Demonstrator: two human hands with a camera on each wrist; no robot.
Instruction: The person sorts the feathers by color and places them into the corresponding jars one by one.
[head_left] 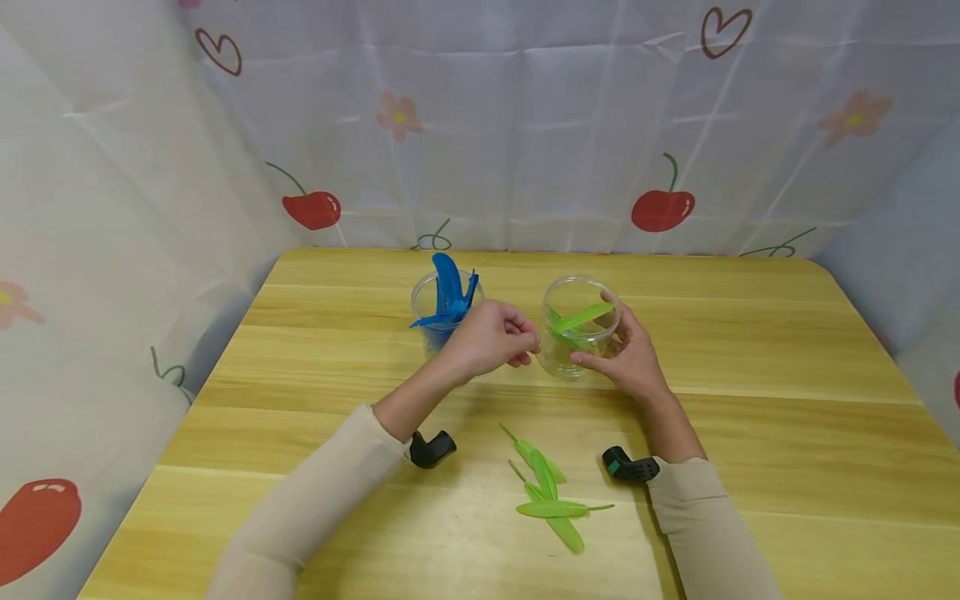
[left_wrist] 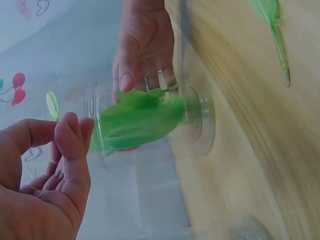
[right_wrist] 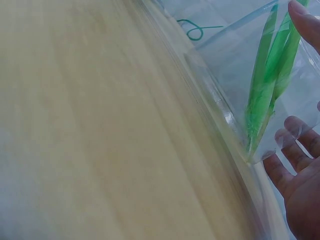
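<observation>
My left hand point(head_left: 498, 337) pinches a light green feather point(head_left: 585, 317) between thumb and fingertips, beside the mouth of a clear plastic jar point(head_left: 558, 362). The feather reaches across the jar's opening; in the left wrist view its blade point(left_wrist: 52, 106) shows foreshortened past the fingertips. Around the jar's right side, my right hand point(head_left: 633, 354) holds it with spread fingers and thumb. More green feathers point(left_wrist: 140, 122) stand inside the jar. On the table nearer me, several loose green feathers point(head_left: 551, 492) lie overlapping.
A second clear jar point(head_left: 423, 293), filled with blue feathers point(head_left: 450, 292), stands to the left, partly behind my left hand. Black devices point(head_left: 432, 450) sit at both wrists. Behind the wooden table point(head_left: 750, 333) hangs a printed curtain point(head_left: 510, 125).
</observation>
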